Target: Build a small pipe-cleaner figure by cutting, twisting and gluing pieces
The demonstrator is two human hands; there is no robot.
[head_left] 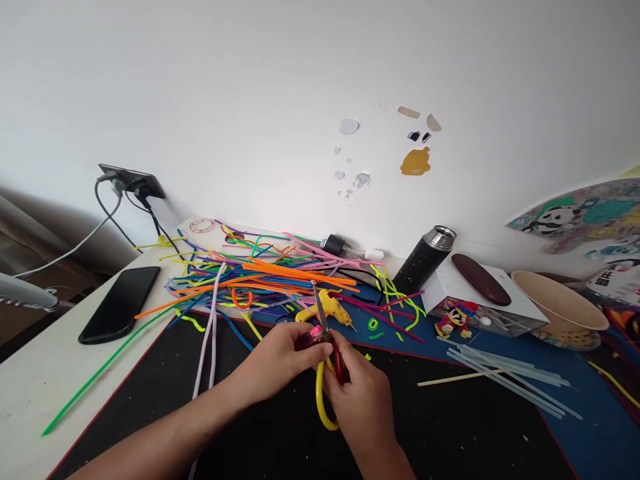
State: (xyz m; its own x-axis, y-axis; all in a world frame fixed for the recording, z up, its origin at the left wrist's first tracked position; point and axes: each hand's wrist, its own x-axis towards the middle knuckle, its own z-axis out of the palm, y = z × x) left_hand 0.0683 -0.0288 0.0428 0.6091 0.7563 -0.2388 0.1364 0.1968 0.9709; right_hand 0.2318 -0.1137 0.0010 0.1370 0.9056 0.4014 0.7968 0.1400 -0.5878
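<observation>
Both hands are close together over the black mat [450, 427], at the near middle of the tabletop [30, 400]. Left hand [283, 357] is pinched on a small pink piece [316, 331], right beside the scissors blades. Right hand [363, 387] is wrapped around the red-handled scissors [321, 307], tips pointing away toward the wall. A yellow loop [320, 400] hangs between the hands; could be a scissors grip or a bent stem, fingers cover too much to tell. Yellow glue gun [329, 307] lies just beyond the blades. Pipe cleaners [280, 268] in a messy multicolour heap behind and left; one green stem [107, 367] sticks out toward the near left. Smartphone [120, 303] flat, far left. Right side: black thermos [425, 259] upright, white box [520, 310] with a dark brown case [480, 279] on top, bowl [557, 297], translucent glue sticks [505, 380] fanned out in front.
</observation>
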